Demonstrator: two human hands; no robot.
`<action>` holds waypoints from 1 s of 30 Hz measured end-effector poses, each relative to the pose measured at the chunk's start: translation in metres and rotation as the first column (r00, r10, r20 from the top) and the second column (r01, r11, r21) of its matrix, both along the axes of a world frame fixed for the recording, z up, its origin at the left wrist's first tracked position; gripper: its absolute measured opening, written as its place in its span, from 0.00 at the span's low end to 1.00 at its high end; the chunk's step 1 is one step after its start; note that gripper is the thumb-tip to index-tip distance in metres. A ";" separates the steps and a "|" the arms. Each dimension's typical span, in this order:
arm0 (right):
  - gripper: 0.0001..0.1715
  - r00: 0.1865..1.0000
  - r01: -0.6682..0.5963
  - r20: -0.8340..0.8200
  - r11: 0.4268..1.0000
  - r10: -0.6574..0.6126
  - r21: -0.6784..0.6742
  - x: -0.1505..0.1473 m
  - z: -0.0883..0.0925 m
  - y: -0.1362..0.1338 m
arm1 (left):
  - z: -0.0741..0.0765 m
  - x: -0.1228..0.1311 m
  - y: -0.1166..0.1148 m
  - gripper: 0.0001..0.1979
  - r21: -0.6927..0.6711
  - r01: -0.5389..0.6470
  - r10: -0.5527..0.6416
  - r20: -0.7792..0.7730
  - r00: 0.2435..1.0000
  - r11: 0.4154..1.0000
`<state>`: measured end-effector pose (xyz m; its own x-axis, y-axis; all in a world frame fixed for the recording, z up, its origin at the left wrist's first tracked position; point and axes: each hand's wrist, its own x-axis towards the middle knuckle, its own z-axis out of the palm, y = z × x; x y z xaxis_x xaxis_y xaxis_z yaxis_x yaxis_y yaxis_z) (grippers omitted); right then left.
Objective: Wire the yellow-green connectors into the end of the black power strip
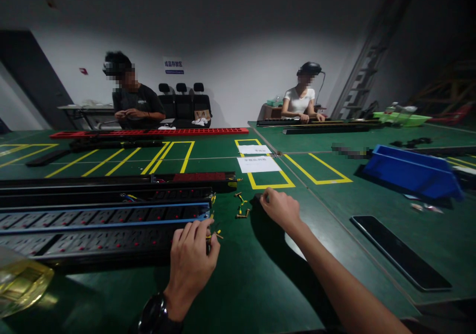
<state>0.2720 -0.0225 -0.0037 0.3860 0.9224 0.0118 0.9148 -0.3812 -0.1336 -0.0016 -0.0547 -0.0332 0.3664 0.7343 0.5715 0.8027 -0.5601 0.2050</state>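
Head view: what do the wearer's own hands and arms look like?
Left hand and right hand: no gloves. A black watch sits on the left wrist. Right forearm: no sleeve, band or cable showing.

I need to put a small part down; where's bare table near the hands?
Bare tabletop shows between the right forearm, black device and blue bin; also below, between that forearm and the left hand. Crowded: the left side, with socket strips, and beside the right hand, with wire pieces.
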 end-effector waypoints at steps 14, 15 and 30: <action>0.20 0.999 -0.011 0.031 0.999 0.012 -0.031 -0.002 0.001 -0.001 | 0.000 0.000 0.000 0.12 0.018 0.006 -0.005 -0.027 1.000 1.000; 0.20 0.999 -0.011 0.036 0.999 0.012 -0.036 -0.002 0.001 -0.001 | 0.000 0.000 0.000 0.12 0.019 0.007 -0.006 -0.027 1.000 1.000; 0.19 0.999 -0.024 0.043 0.999 0.026 -0.037 -0.004 -0.001 -0.001 | 0.003 0.002 -0.003 0.11 0.040 0.027 -0.027 0.020 0.999 0.999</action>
<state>0.2683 -0.0239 -0.0046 0.3628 0.9318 -0.0059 0.9287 -0.3621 -0.0803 0.0004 -0.0573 -0.0305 0.3740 0.7005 0.6078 0.7831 -0.5897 0.1978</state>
